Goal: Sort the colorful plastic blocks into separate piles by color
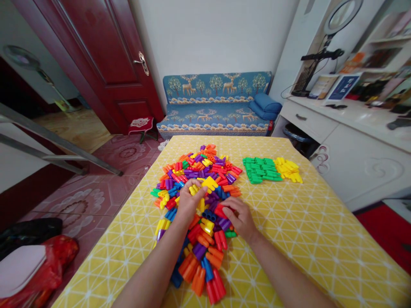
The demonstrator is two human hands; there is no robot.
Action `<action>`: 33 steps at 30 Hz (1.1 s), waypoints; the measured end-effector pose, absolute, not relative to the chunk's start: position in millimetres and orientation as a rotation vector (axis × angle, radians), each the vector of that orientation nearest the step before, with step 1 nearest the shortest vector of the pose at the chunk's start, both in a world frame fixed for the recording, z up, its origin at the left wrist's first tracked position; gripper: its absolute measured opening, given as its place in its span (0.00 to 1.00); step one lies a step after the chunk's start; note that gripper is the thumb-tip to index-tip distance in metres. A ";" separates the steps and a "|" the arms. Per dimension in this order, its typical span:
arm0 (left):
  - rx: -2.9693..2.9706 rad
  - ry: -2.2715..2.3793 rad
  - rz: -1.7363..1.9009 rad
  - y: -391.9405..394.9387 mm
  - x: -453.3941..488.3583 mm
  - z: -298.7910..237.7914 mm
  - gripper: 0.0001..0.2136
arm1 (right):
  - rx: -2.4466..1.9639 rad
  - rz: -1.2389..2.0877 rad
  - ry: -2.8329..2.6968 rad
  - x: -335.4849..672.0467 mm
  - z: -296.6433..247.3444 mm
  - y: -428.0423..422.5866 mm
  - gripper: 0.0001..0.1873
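Observation:
A heap of bullet-shaped plastic building blocks [199,239] in red, orange, yellow, green, blue and purple spreads over the table's left and middle. My left hand [190,197] is over the heap, closed on yellow blocks [210,184] that stick out past the thumb and fingers. At the heap's right side my right hand [239,216] has its fingers closed around a red block [220,210]; whether it is lifted clear of the pile I cannot tell. To the right lie a group of green blocks [260,170] in rows and, touching it, a smaller group of yellow blocks [288,170].
The table wears a yellow patterned cloth [289,239]. Behind it stands a blue sofa [212,113]. A white cabinet [369,141] is close on the right, a metal ladder [64,147] on the left. A red stool [141,124] sits near the door [109,51].

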State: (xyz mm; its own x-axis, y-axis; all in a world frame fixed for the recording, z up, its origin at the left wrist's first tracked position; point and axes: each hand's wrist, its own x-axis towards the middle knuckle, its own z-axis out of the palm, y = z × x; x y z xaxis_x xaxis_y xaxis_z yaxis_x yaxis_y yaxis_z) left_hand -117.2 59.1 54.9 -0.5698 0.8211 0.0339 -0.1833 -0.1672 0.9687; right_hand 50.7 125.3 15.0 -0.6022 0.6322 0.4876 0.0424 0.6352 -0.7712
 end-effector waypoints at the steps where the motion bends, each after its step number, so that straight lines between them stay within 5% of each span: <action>1: 0.790 1.407 1.792 58.9 -118.1 54.1 0.18 | -0.478 0.953 -2.084 51.5 16.6 125.0 0.10; 9: 1.063 1.451 1.605 61.1 -113.0 42.2 0.14 | -0.571 0.762 -1.944 46.1 9.7 124.5 0.26; 19: 1.419 1.470 1.405 59.3 -112.3 43.2 0.09 | -0.532 0.688 -1.972 43.0 9.1 124.6 0.17; 25: 1.265 1.567 1.450 60.7 -119.0 41.0 0.09 | -0.806 0.773 -1.749 53.1 12.3 131.2 0.25; 33: 1.103 1.584 1.514 65.0 -125.6 31.2 0.10 | -1.401 0.199 -1.604 176.7 14.5 253.6 0.25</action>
